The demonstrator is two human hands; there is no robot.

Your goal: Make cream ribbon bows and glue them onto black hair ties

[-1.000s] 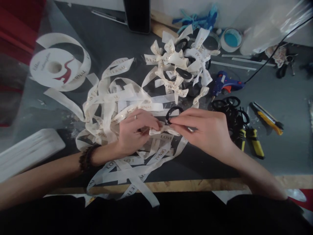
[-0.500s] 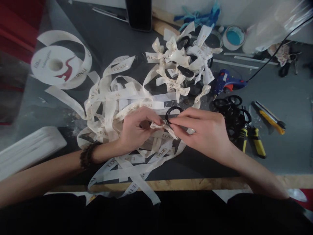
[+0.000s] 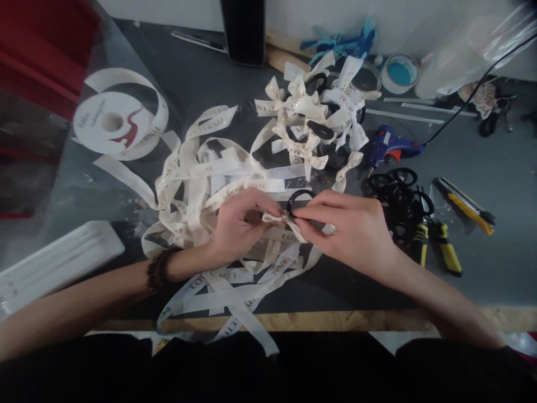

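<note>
Between the fingertips of my left hand (image 3: 241,224) is pinched a small cream ribbon bow (image 3: 274,218). My right hand (image 3: 354,224) has thumb and forefinger closed on a black hair tie (image 3: 300,192) where it meets the bow. The exact contact at the bow's middle is partly covered by fingers. Beneath and left of both hands spreads a tangle of printed cream ribbon (image 3: 201,173). Past the hands lies a pile of finished-looking bows on black hair ties (image 3: 308,106).
A ribbon spool (image 3: 94,120) lies at the left. To the right are a blue glue gun (image 3: 388,145), loose black hair ties (image 3: 394,196), yellow-handled pliers (image 3: 447,249) and a yellow box cutter (image 3: 472,210). A phone (image 3: 243,31) stands at the back; a white case (image 3: 67,260) sits front left.
The view has shifted slightly, so most things appear a little further right and lower. Both hands keep hold of the bow and hair tie, with hardly any change in grip.
</note>
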